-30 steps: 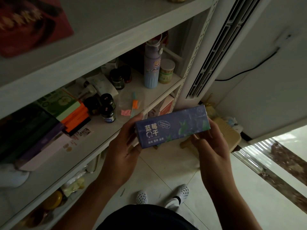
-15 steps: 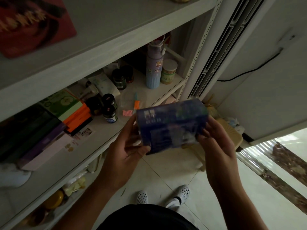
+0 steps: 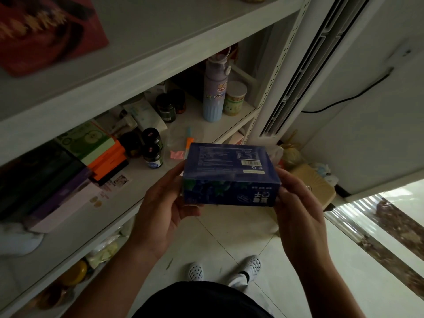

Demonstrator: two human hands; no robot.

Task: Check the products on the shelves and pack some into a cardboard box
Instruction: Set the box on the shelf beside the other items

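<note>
Both hands grip the blue product box (image 3: 229,171) at centre frame, one at each short end. The left hand (image 3: 165,210) curls round the left end with its thumb on the near face, and the right hand (image 3: 298,212) wraps the right end the same way. The box hangs level in the air, just in front of the middle shelf (image 3: 128,196) and above the tiled floor (image 3: 241,237), touching nothing but the hands. Its panel of fine print and barcode faces up, and the label on the near face reads upside down.

The step looks like checking, with packing not yet begun; no cardboard box is in view. The wrap looks glossy, and the hold is only at the ends, so a loosened hand could let the box slide and drop near the feet. The light is dim and the print small, so details might be misread. A careless swing to the left of the frame could knock the dark jars (image 3: 152,154) standing near the shelf's front edge
</note>
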